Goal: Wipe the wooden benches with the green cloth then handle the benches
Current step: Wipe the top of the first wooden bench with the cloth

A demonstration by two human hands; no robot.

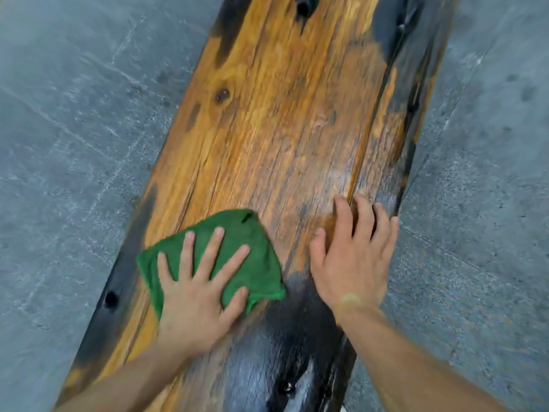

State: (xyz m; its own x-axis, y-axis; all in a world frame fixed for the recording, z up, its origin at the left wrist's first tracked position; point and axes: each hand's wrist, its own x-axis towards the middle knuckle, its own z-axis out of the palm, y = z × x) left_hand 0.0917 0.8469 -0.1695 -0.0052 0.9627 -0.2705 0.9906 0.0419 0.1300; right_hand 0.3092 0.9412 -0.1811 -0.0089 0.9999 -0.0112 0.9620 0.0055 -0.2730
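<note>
A long wooden bench [285, 120] of orange-brown planks with black charred patches runs from the bottom of the view up to the top. A folded green cloth [243, 242] lies on its near left part. My left hand [199, 289] presses flat on the cloth with fingers spread and straight. My right hand [353, 257] rests flat on the bare wood near the bench's right edge, fingers straight, holding nothing.
Grey stone floor tiles [74, 129] lie on both sides of the bench. Dark knot holes [111, 298] mark the bench's black left edge, and more show near the bottom and at the top.
</note>
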